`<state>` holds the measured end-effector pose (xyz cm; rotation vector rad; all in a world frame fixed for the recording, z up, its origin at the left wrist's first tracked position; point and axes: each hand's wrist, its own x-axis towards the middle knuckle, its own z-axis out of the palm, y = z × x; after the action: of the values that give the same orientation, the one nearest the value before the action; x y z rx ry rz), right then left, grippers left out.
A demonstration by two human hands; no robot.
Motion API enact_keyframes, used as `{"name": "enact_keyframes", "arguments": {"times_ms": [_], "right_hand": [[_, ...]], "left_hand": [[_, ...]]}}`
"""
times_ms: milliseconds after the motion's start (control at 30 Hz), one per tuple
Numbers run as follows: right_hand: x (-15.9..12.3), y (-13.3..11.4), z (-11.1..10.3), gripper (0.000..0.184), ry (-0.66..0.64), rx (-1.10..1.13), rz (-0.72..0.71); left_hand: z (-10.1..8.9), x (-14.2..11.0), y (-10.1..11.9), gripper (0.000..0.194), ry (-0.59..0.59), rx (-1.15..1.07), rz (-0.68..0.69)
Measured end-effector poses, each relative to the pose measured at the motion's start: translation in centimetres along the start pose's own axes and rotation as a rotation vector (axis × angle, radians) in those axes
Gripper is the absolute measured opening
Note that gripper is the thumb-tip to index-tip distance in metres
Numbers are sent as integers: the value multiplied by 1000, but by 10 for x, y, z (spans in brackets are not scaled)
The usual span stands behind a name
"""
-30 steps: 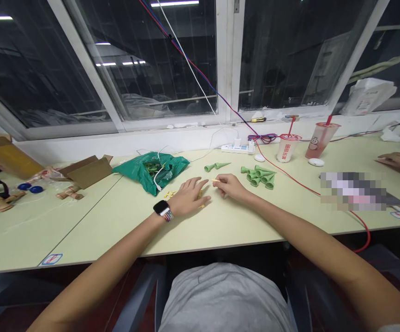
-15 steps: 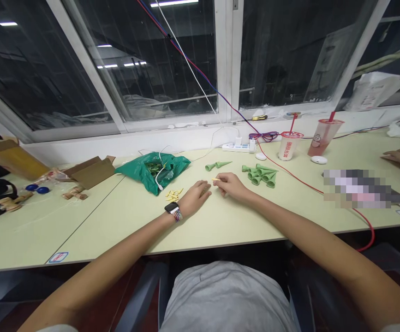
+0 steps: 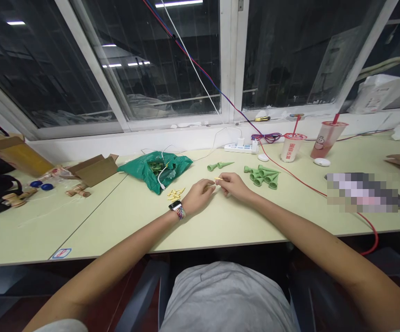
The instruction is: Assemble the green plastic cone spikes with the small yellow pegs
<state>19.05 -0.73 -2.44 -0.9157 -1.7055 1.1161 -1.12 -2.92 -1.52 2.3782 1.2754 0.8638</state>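
At the center of the frame, the right hand (image 3: 235,186) pinches a small yellow peg (image 3: 217,179) between narrowly closed fingers, just above the surface (image 3: 116,226). The left hand (image 3: 198,196), with a watch (image 3: 175,205) on its wrist, is just beside it, fingers bent in toward the thumb; I can't tell whether they grip anything, though there may be something pale between them. Loose yellow pegs (image 3: 175,195) lie just beyond the watch. Behind the hands, two green cones (image 3: 212,167) lie end to end, and a cluster of green cones (image 3: 262,175) lies right of center. A green bag (image 3: 144,171) lies open left of center, a white cable (image 3: 162,177) across it. Two cups with straws (image 3: 291,150) stand at the upper right.
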Motion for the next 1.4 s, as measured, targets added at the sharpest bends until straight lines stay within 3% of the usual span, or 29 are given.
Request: {"name": "enact_keyframes", "arguments": {"times_ms": [133, 333, 433, 500, 567, 700, 800, 967, 1067, 1400], "right_hand": [[0, 1, 1, 16, -4, 60, 19], [-1, 3, 2, 9, -33, 17, 14], [-3, 2, 1, 10, 25, -121, -6], [-6, -2, 0, 11, 31, -282, -84], [-11, -8, 1, 12, -23, -405, -180], [-21, -20, 5, 5, -172, -526, -274], [-23, -20, 5, 8, -223, -612, -314], [-19, -10, -1, 4, -285, -618, -328], [-16, -7, -2, 8, -304, -609, -319], [-13, -9, -6, 5, -243, -578, -294]], "left_hand": [[-14, 5, 3, 38, 47, -125, 18], [-21, 14, 5, 35, -8, -138, 90], [-19, 17, -1, 33, -29, -111, 60], [-21, 17, -5, 32, 22, -86, 62], [-26, 14, -8, 32, 74, -63, 65], [-34, 4, -12, 28, 69, -36, 47], [-38, -3, -16, 33, -36, -20, 85], [-43, -7, -23, 70, -348, 14, 139], [-44, -7, -25, 77, -375, 34, 143], [-44, -5, -23, 66, -360, 45, 133]]}}
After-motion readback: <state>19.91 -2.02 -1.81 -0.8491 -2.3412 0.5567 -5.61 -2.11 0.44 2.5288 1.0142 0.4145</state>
